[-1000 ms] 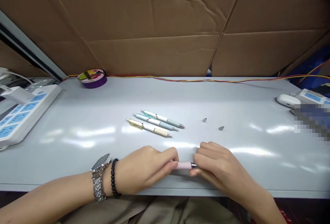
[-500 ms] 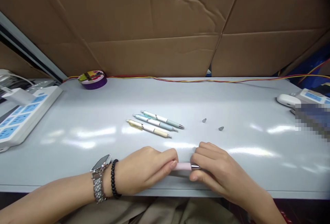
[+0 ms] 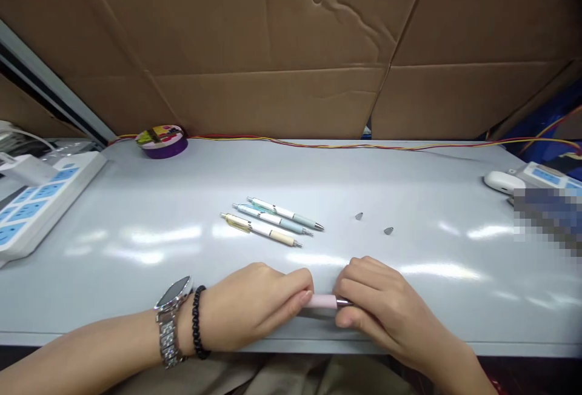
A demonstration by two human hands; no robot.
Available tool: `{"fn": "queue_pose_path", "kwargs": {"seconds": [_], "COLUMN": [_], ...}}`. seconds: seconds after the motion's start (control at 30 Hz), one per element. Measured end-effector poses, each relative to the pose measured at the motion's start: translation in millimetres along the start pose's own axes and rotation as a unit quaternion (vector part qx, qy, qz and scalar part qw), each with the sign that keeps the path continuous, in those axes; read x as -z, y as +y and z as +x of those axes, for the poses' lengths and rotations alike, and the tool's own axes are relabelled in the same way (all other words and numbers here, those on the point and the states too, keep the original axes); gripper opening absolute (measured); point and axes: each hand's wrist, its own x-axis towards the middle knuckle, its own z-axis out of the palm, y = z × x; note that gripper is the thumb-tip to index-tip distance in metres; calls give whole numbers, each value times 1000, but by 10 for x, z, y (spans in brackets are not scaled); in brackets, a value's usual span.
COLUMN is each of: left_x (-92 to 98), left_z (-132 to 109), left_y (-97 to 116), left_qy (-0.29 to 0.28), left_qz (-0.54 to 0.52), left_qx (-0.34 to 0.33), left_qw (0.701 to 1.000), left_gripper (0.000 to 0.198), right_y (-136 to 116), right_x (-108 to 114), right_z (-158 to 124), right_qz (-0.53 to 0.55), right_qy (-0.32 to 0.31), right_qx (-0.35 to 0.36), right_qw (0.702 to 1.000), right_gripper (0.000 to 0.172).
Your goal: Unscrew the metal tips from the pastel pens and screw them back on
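My left hand point(image 3: 259, 304) is closed around the barrel of a pen with a pink grip point(image 3: 322, 302), held level near the table's front edge. My right hand point(image 3: 386, 304) has thumb and fingers closed at the pen's silver metal tip point(image 3: 343, 302), most of which they hide. Beyond my hands lie three pens side by side: a green one point(image 3: 286, 213) with its tip cone on, a blue one point(image 3: 273, 219) and a yellow one point(image 3: 261, 229) with thin bare ends. Two loose metal pen tips, one point(image 3: 359, 216) farther back and another point(image 3: 388, 231), rest to their right.
A purple round tape roll point(image 3: 162, 142) sits at the back left. Power strips stand at the left point(image 3: 54, 201) and right point(image 3: 548, 177), with a white mouse-like object point(image 3: 504, 182) beside the right one. Thin wires point(image 3: 318, 144) run along the cardboard wall point(image 3: 273, 104).
The view has shifted slightly. My right fingers have turned a little around the pen's metal tip, and less of it shows now. The pens and loose tips lie as before.
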Motion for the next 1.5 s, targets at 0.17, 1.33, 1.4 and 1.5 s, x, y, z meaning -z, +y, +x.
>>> {"fn": "queue_pose_path", "kwargs": {"seconds": [0.17, 1.33, 1.4, 1.5], "left_x": [3, 100, 120, 135], "left_z": [-3, 4, -2, -13], "left_y": [-9, -69, -80, -86], "left_qy": [0, -73, -132, -174], "left_qz": [-5, -312, -416, -483], "left_qx": [4, 65, 99, 135], "left_qw": [1000, 945, 894, 848], "left_gripper": [24, 35, 38, 38], "right_y": [29, -30, -48, -64], "right_x": [19, -77, -87, -99], "right_z": [-18, -20, -13, -8], "right_qz": [15, -8, 5, 25], "right_qy": [11, 24, 27, 28], "right_qx": [-7, -21, -25, -32], "right_qw": [1000, 999, 999, 999], "right_gripper": [28, 36, 37, 38]}}
